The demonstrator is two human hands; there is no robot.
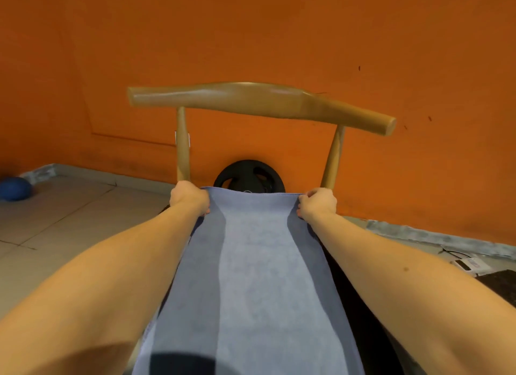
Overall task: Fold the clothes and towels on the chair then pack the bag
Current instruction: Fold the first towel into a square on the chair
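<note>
One orange wall (pixel 279 39) fills most of the view, with pale tiled floor (pixel 55 221) below it at the left. Next in size is the blue-grey towel (pixel 251 263), which runs as a long strip from the bottom edge of the frame up the middle to the two hands. It lies between the person's outstretched forearms, and its far hem is pulled nearly straight from one hand to the other. The cloth has a soft, napped surface. A paler band runs down its centre and darker bands run along both sides, and a line of stitching shows at the far hem. Something dark lies under its right side, but I cannot tell what it is.

Behind the towel stands a wooden chair (pixel 259 100), its curved top rail on two tapered posts, close to the wall. The left hand (pixel 190 200) grips the towel's far left corner with its fingers curled under the edge. The right hand (pixel 318 204) pinches the far right corner, fingertips pressed into the cloth. Both hands sit just in front of the chair posts.

A black weight plate (pixel 245 176) leans against the wall between the posts, partly hidden by the hem. A blue ball (pixel 14 188) rests on the floor at the far left.
</note>
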